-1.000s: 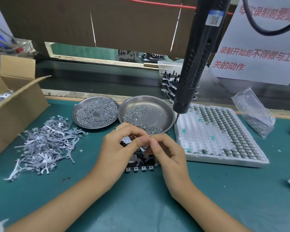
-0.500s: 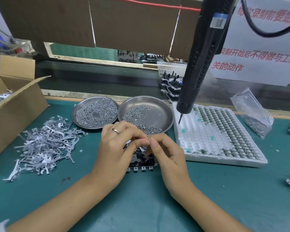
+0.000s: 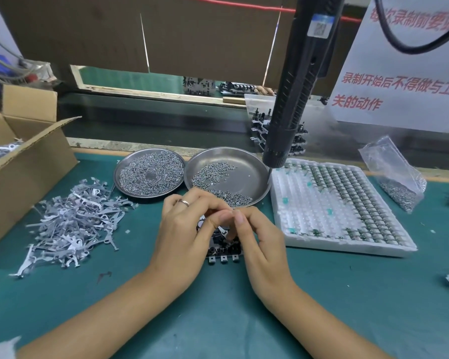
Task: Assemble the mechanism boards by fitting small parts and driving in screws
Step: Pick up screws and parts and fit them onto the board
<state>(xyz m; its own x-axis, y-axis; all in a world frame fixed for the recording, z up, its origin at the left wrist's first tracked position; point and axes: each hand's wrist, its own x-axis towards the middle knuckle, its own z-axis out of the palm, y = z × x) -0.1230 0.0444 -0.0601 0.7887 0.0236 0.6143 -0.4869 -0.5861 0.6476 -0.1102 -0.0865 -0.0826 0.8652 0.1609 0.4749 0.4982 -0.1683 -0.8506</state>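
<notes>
Two round steel dishes sit side by side at the back of a teal bench mat [image 3: 218, 320]: the left dish [image 3: 119, 177] thickly covered with small screws, the right dish [image 3: 254, 172] holding a sparser scatter. Left of them lies a loose heap of stamped grey metal levers [image 3: 73, 224], and beyond that an open cardboard box [image 3: 24, 167] with more metal parts inside. Right of the dishes rests a white moulded tray [image 3: 309, 216], its far cells filled with small green-and-metal components; a clear bag of screws [image 3: 397, 182] lies just past it. A black electric screwdriver [image 3: 293, 94] hangs bit-down over the gap between right dish and tray. Behind runs a dark conveyor channel, brown board panels, and a white notice [image 3: 399, 81] printed in red characters. Centre foreground, the dark mechanism board [image 3: 222, 251] lies flat on the mat, largely covered by both hands. The left hand [image 3: 184, 234] and right hand [image 3: 257, 242] meet fingertip to fingertip above it, fingers curled, apparently pinching a small part too blurred to identify.
</notes>
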